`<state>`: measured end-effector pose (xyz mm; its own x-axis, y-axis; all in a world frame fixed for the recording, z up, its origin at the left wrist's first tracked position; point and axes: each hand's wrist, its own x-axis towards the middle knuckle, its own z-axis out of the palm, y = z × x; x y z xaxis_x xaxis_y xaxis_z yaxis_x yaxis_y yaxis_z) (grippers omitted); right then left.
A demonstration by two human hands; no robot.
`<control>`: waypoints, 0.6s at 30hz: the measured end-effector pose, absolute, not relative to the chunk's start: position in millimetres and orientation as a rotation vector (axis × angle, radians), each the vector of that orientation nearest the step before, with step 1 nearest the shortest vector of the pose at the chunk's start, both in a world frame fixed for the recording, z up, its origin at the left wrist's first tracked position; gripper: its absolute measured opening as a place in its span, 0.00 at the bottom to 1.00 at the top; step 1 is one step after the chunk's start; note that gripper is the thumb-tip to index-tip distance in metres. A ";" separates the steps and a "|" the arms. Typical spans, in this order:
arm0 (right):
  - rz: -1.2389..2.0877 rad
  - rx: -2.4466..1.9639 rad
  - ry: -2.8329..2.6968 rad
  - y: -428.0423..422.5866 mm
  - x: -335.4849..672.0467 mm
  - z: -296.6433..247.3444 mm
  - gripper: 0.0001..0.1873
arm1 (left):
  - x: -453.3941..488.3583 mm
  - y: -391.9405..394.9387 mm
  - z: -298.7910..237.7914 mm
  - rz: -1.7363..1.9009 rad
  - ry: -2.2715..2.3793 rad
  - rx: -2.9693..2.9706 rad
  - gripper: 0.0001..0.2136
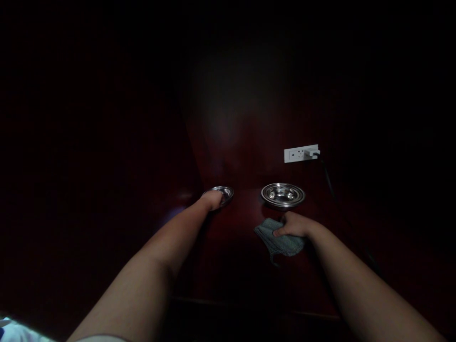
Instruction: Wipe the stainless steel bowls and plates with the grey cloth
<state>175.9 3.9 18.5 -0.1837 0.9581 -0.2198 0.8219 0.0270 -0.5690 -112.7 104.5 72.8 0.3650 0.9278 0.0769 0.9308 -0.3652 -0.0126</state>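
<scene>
The scene is very dark. My left hand (213,199) reaches forward and rests closed on the rim of a small steel dish (225,192) on a dark red wooden surface (238,247). My right hand (294,224) grips a grey-blue cloth (281,240) that hangs down from my fingers. Just beyond that hand sits a stack of round steel dishes (282,194), not touched by either hand.
A white wall socket (301,153) with a white plug sits on the dark wall behind the dishes. A black cable (329,183) runs down from it to the right. The surroundings are too dark to make out.
</scene>
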 end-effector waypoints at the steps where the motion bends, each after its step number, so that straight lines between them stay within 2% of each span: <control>1: 0.900 -1.841 -2.047 3.5 176.6 18.6 0.23 | -112.7 104.5 73.8 -0.089 -1.741 -2.550 0.07; 6: 1.011 -1.750 -1.940 4.9 182.4 14.0 0.24 | -113.8 108.8 82.5 -0.079 -1.728 -2.558 0.06; 10: 1.114 -1.624 -1.805 6.8 183.6 7.6 0.20 | -115.8 110.8 86.8 -0.127 -1.725 -2.536 0.07; 13: 1.267 -1.443 -1.666 5.1 179.7 6.5 0.18 | -116.0 106.8 85.6 -0.222 -1.726 -2.514 0.06; 18: 1.398 -1.172 -1.451 3.1 171.1 11.3 0.22 | -114.2 98.9 94.1 -0.503 -1.651 -2.498 0.07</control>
<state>171.1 3.1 11.3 -0.2619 0.9633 -0.0581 0.0939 -0.0345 -0.9950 -114.2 98.9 94.1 0.3553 0.8749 0.3290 0.9097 -0.4046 0.0936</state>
